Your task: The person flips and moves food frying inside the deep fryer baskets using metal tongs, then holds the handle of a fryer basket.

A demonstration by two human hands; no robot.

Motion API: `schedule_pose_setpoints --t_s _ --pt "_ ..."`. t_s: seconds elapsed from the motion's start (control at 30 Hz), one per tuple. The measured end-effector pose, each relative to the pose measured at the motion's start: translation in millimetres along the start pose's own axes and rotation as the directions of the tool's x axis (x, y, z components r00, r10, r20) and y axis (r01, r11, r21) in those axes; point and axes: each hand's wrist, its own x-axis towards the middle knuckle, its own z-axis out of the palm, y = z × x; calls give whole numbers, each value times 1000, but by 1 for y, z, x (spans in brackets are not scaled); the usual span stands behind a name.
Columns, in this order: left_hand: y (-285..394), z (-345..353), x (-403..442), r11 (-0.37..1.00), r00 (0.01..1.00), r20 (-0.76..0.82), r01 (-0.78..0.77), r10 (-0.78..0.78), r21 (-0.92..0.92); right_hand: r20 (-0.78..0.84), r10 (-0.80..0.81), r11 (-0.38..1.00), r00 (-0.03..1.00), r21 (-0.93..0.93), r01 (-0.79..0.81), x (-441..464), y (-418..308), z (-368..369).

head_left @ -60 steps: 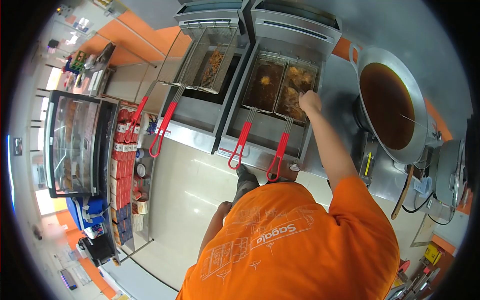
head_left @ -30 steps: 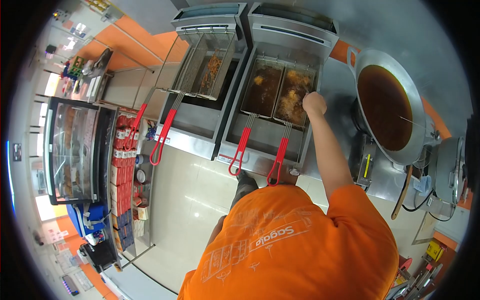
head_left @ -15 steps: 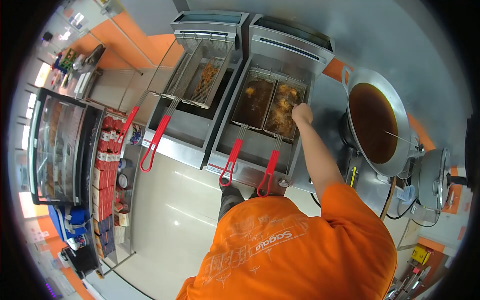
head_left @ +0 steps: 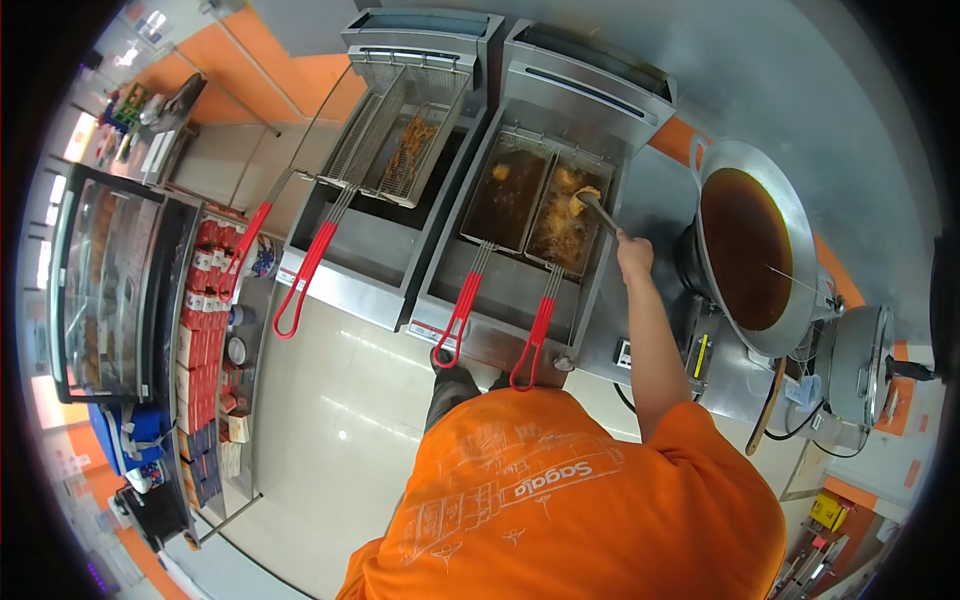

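Observation:
My right hand [head_left: 634, 258] is closed around the handle end of metal tongs [head_left: 603, 214], reaching in from the right of the fryer. At the tip of the tongs is a golden fried piece [head_left: 579, 203], just over the right fryer basket [head_left: 556, 263]. Bubbling oil and more battered pieces [head_left: 560, 232] fill that basket. Beside it, the left basket [head_left: 492, 240] sits in dark oil with one small golden piece [head_left: 501, 172] floating. Both baskets have red handles pointing toward my body. My left hand is out of view.
A second fryer [head_left: 345, 235] on the left carries raised baskets, one with fried strips [head_left: 411, 148]. A large wok of brown oil [head_left: 745, 250] stands at right, near a lidded pot [head_left: 855, 365]. Shelves with red boxes [head_left: 205, 335] and a glass display case [head_left: 110, 290] line the left.
My right hand has drawn back toward me and to the right, bringing the tongs into clear sight with a fried piece at their tip. The camera view has shifted slightly.

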Motion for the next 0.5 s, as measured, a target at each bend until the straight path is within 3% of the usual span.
schedule_pose_setpoints --t_s 0.1,0.2,0.3,0.4,0.5 --pt "0 -2 -4 1000 1000 -7 5 -5 -8 43 52 996 998 65 -55 10 7 4" --pt "-6 -5 -3 1000 1000 -12 4 -4 -5 -24 -193 942 981 -285 179 -26 -31 -12" --pt "-4 -9 -7 1000 1000 -9 1 -1 3 51 -226 823 973 -525 218 -63 -65 -17" --pt "-6 -14 -9 1000 1000 -17 -2 2 4 195 -230 714 953 -632 301 -66 -73 -14" --pt "-9 -17 -10 1000 1000 -30 -2 2 -2 207 -282 682 937 -644 347 -71 -83 -15"
